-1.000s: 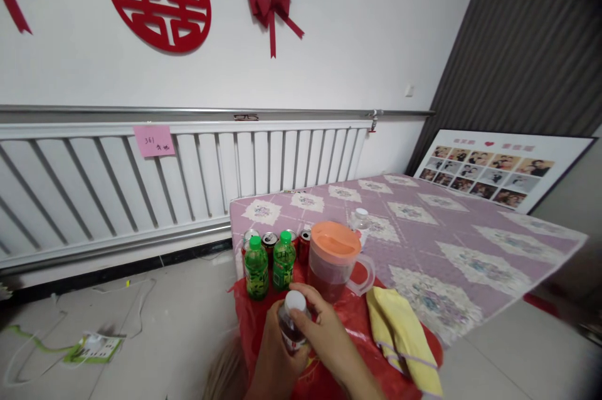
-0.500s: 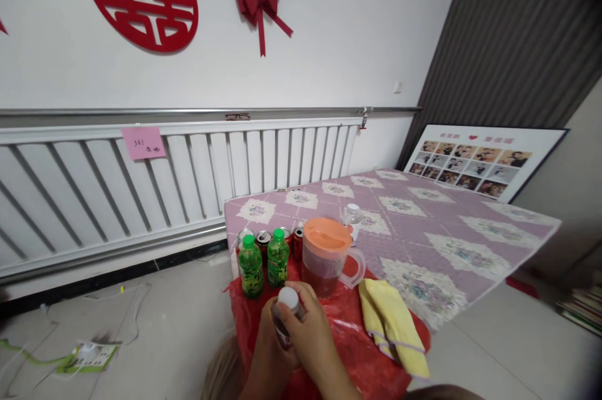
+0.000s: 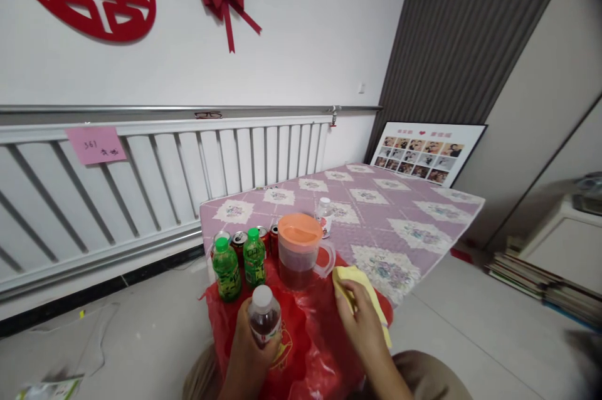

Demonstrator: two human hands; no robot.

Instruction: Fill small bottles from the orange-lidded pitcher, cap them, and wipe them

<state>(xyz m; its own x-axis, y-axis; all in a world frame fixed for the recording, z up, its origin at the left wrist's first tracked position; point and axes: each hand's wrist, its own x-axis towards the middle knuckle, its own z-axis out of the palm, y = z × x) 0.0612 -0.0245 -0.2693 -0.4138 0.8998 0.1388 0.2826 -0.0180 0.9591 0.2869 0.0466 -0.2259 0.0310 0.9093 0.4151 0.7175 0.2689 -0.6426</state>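
My left hand [image 3: 250, 347] is wrapped round a clear plastic bottle [image 3: 266, 323] with a white cap and dark liquid inside, held upright in front of me. Off to the right, my right hand [image 3: 361, 320] has its fingers closed on a folded yellow cloth [image 3: 358, 276]. Just beyond the bottle stand two green-capped drink bottles, a left one [image 3: 227, 276] and a right one [image 3: 254, 260]. A plastic pitcher [image 3: 297, 262] with an orange lid and dark liquid is beside them. All rest on a red plastic covering [image 3: 324, 356].
Several drink cans [image 3: 239, 241] stand behind the green bottles. A clear bottle [image 3: 324, 219] with a white cap is behind the pitcher. A flower-patterned mattress [image 3: 371, 249] stretches back towards a white radiator [image 3: 174, 177]. Stacked books [image 3: 515, 274] lie on the floor at right.
My right hand has left the white-capped bottle and moved right onto the yellow cloth. My left hand still holds the bottle, now lower down its body. The view has turned right.
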